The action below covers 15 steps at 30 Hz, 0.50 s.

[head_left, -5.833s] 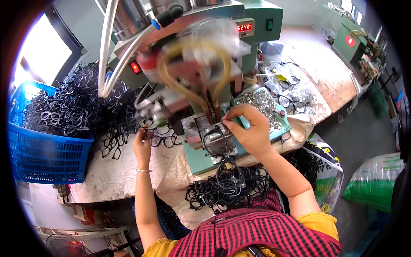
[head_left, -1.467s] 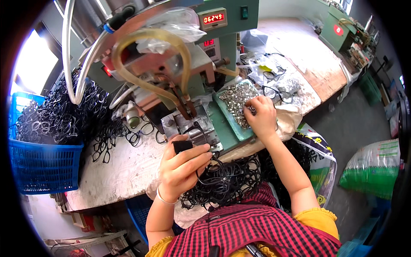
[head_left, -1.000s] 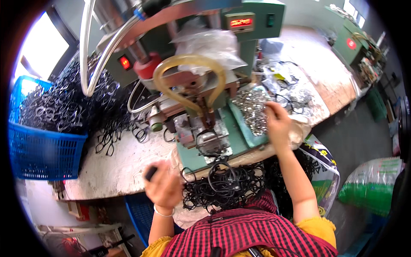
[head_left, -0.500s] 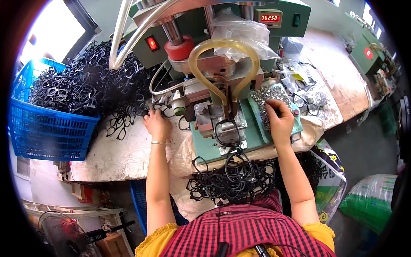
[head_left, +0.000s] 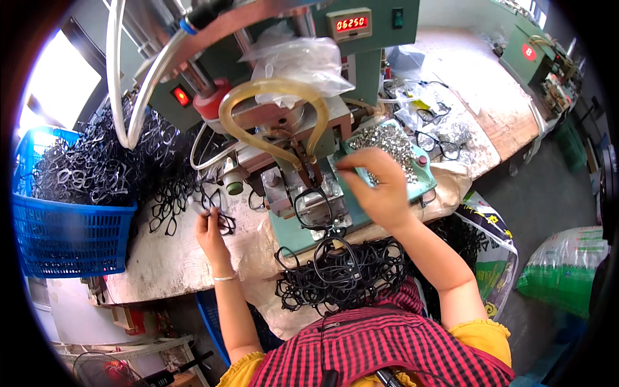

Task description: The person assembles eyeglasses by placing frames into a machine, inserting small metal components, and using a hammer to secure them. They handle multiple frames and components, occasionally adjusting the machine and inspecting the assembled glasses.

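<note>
My left hand is over the table left of the press, its fingers pinched on a black eyeglass frame. Beside it lie more loose black frames. My right hand reaches in by the press head, thumb and forefinger pressed together; anything between them is too small to make out. Under the copper-coloured prongs of the press, one black eyeglass frame sits on the metal fixture. Right of the fixture, a green tray holds many tiny silvery metal parts.
A blue basket heaped with black frames stands at the left. More frames are piled at the table's front edge against my apron. A yellowish hose loops ahead of the press. Glasses and plastic bags lie at the right.
My right hand has gone left from the tray of small parts to the press head. My left hand has drawn nearer with a frame pinched in it. The view has shifted.
</note>
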{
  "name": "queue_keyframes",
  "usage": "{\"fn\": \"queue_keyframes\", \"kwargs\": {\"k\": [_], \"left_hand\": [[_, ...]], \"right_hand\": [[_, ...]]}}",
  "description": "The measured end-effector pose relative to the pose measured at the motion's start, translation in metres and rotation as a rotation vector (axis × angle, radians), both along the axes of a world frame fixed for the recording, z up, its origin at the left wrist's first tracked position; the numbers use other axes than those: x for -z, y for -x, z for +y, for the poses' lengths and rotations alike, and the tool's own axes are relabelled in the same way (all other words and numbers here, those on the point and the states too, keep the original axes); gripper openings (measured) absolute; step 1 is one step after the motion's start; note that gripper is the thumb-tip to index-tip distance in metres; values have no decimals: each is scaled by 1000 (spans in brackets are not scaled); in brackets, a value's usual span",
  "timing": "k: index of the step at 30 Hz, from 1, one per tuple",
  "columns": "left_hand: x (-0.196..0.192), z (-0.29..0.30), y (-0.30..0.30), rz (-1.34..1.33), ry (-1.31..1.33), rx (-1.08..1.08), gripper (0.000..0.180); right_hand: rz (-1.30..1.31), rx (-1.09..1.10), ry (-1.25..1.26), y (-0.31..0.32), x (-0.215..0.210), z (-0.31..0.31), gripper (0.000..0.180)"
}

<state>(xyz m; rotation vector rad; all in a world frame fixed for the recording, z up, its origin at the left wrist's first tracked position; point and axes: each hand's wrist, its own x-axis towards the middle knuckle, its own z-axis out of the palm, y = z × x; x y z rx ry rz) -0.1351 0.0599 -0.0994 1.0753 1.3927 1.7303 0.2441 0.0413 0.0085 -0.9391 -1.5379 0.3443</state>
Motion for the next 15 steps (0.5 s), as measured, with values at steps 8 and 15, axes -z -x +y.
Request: {"fn": "queue_keyframes", "kwargs": {"k": [8,15], "left_hand": [[-51,-35,-72,-479,-179,180,18],[-196,-37,-161,198,-703,127,19]], "right_hand": [[465,-137,275,33,15,-3,39],[602,-251,413,48,-17,-15,43]]}}
